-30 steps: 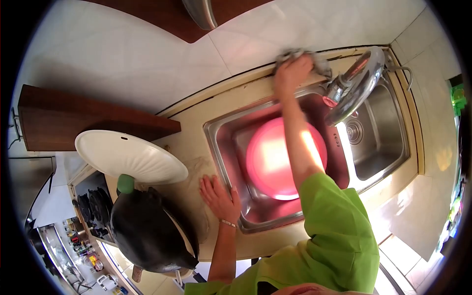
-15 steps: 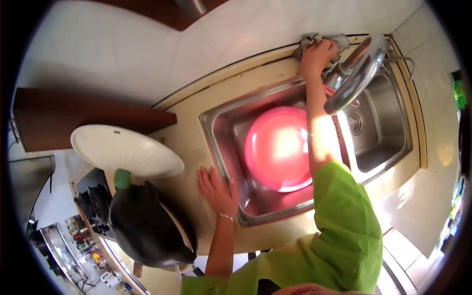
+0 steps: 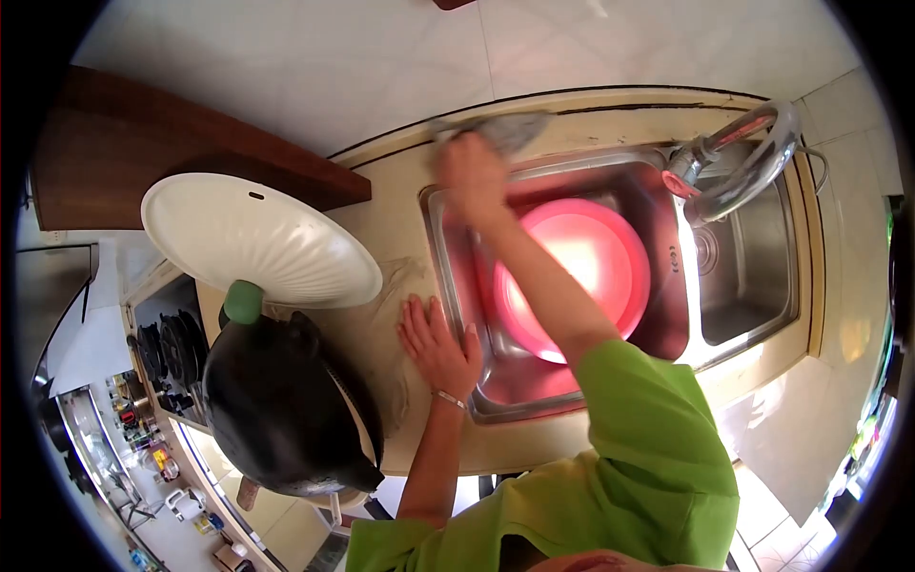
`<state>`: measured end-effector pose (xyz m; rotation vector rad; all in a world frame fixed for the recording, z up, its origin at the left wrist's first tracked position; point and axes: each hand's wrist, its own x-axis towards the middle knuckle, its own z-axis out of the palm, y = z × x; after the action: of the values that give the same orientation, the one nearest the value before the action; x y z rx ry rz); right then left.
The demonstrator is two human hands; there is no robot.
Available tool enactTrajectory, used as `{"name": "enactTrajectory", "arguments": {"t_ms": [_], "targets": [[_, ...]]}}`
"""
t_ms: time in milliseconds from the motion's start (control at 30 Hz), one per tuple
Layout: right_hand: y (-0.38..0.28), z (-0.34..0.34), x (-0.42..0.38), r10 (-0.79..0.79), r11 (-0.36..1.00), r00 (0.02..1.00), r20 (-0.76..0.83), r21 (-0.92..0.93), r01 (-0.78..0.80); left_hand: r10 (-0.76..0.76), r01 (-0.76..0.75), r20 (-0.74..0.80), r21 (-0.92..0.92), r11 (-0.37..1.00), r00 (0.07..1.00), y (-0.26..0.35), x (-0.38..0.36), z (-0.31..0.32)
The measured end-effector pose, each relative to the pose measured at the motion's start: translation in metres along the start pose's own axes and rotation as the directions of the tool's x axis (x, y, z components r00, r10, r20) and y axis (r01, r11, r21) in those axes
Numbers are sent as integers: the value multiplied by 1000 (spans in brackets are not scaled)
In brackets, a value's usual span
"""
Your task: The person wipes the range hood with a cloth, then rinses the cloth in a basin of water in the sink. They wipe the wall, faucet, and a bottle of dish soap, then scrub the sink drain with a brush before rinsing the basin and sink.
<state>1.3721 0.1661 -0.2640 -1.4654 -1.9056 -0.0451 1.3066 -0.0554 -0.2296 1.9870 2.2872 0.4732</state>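
Observation:
My right hand (image 3: 474,178), blurred by motion, presses a grey cloth (image 3: 515,130) on the ledge behind the sink, near its back left corner. That forearm crosses over a pink basin (image 3: 620,257), which sits in the larger bowl of the steel sink (image 3: 672,319) and is partly hidden by the arm. My left hand (image 3: 440,349) lies flat on the counter (image 3: 412,419) just left of the sink, fingers spread, with nothing in it. A bracelet (image 3: 448,398) circles that wrist.
A curved chrome faucet (image 3: 762,176) rises behind the two bowls. Left of my left hand stand a black wok-like pan (image 3: 281,400) and a tilted white oval tray (image 3: 257,238), with a green sponge-like piece (image 3: 243,301) between them. A brown wooden board (image 3: 200,143) lies behind the tray.
My right hand has swept the cloth leftward along the back ledge, from beside the faucet to the sink's back left corner. My left hand stays flat on the counter. The view has shifted slightly.

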Motion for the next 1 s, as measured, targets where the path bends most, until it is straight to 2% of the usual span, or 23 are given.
{"name": "enactTrajectory", "arguments": {"t_ms": [67,100,167,200,267,367,433,467,533,567,600,667,700,733,767,800,867,933,1000], "targets": [[-41,12,-1,-26,995,995,97,104,16,18,-18,-9,8,1000,1000,0,0,-1],[-38,12,-1,-25,994,995,93,105,15,31,-31,-17,13,999,999,0,1,-1],[-31,11,1,-188,942,979,83,297,156,18,-18,-2,23,1000,1000,-2,-2,0],[-17,2,1,-182,945,980,79,288,152,6,-7,11,20,1000,1000,-2,-1,1],[36,-28,-3,-136,985,977,165,130,115,19,-19,11,18,1000,1000,-1,2,1],[95,-62,-3,-24,999,992,121,51,18,22,-22,16,30,999,1000,-3,-3,1],[120,-77,-2,-32,999,997,-75,-43,29,19,-19,-1,43,999,1000,-2,-1,1],[130,-84,-2,-25,999,996,-83,-47,21,30,-30,-2,43,999,1000,0,-1,1],[145,-94,0,163,965,987,5,-209,-159,39,-39,-5,63,997,999,0,0,-4],[153,-98,3,39,977,980,-194,-199,-78,52,-51,-10,63,997,999,-1,1,-3],[158,-101,5,42,974,978,-204,-210,-86,60,-59,-22,54,997,998,-2,1,-2],[162,-106,9,82,963,990,-113,-246,-108,74,-73,-35,34,997,997,-3,-2,2],[160,-107,10,180,979,974,-138,-72,-191,78,-75,-48,52,996,996,-5,-3,4],[156,-108,8,180,978,973,-146,-76,-192,81,-76,-65,72,994,995,-6,-2,4],[149,-113,1,304,942,953,-3,154,-300,85,-80,-71,70,994,994,-6,-1,5],[142,-121,-11,385,835,908,167,356,-420,84,-79,-76,67,995,994,-5,-1,5],[117,-175,-41,164,943,984,73,280,-178,84,-78,-74,71,994,994,-7,-3,3],[124,-217,-65,112,911,986,125,383,-152,74,-71,-94,29,997,993,-6,-1,4],[146,-257,-81,288,754,917,278,525,-396,101,-98,-121,32,995,988,2,0,-1]]}}
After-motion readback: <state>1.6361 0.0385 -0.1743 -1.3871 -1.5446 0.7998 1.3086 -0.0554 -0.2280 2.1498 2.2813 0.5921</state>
